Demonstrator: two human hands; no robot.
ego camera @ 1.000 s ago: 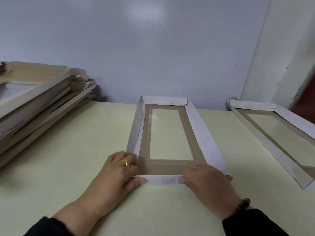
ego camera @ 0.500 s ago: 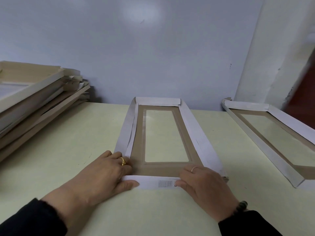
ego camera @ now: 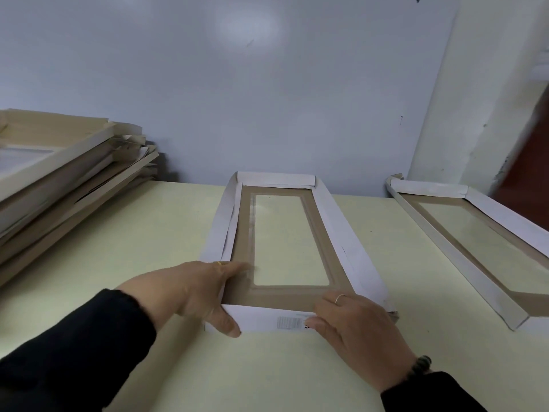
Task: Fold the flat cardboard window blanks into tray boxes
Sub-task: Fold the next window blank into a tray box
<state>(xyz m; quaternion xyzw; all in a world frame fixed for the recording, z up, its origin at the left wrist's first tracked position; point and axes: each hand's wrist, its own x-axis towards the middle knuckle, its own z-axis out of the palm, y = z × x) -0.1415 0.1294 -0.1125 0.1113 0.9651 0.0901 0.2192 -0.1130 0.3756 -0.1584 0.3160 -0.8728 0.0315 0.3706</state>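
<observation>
While the left hand [ego camera: 190, 292] and right hand [ego camera: 356, 325] pinch the near flap [ego camera: 267, 321] of the tray blank [ego camera: 335, 233], uneven pressure could buckle its corners or pop the side walls flat

Stack [ego camera: 59, 179] and second tray [ego camera: 475, 248] cropped

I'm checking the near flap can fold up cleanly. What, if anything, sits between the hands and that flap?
Nothing visible: the left hand and the right hand already grip the near flap at its two corners.
</observation>
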